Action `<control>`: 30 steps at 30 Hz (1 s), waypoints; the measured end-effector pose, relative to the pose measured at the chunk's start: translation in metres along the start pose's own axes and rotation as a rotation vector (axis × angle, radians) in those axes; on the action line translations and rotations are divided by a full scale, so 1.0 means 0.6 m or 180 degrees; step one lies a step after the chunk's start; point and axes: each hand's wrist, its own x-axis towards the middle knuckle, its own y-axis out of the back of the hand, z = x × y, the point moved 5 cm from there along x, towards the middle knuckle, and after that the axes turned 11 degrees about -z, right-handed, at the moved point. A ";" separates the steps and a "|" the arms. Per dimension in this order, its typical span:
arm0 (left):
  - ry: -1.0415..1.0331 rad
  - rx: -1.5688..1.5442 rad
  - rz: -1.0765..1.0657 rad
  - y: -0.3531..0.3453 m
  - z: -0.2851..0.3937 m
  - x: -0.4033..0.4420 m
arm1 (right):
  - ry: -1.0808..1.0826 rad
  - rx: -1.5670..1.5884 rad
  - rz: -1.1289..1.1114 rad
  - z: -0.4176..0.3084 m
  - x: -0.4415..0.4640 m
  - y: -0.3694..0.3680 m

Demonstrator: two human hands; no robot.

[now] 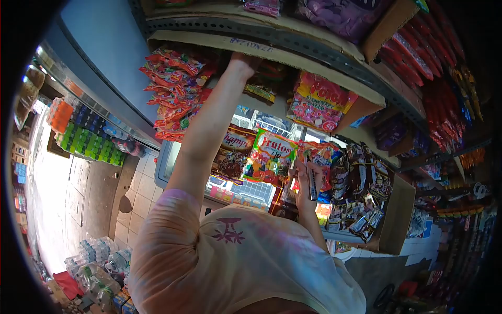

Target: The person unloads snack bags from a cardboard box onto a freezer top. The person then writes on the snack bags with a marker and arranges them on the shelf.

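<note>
My left hand [246, 60] reaches up into the shelf under a cardboard edge. Its fingers are hidden there, beside red candy bags [175, 86] and a dark bag with a yellow strip [260, 93]. My right hand [305, 183] is closed around a dark marker or pen [312, 182], held upright in front of my chest. Left of that hand lies a green-edged Frutos candy bag [271, 154], with a brown candy bag [232, 152] next to it. Colourful bags [321, 157] are just behind the hand.
A pink strawberry candy bag [319, 102] stands on the shelf [293, 34] above. To the right, a cardboard box [400, 212] holds dark-wrapped candy [361, 183]. Bottle packs [91, 136] stand at left, and clear bottles [99, 261] are on the floor at lower left.
</note>
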 end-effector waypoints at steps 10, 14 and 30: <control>-0.0345 0.1394 0.0588 0.007 -0.014 -0.136 | 0.0463 -0.0686 0.0289 -0.027 -0.001 0.054; 0.0866 0.3082 -0.0128 0.049 -0.133 -0.317 | 0.0652 -0.1193 0.0224 -0.032 -0.006 0.085; 0.0006 0.6337 -0.2374 -0.053 -0.230 -0.520 | 0.1337 -0.2206 0.0557 -0.152 -0.026 0.130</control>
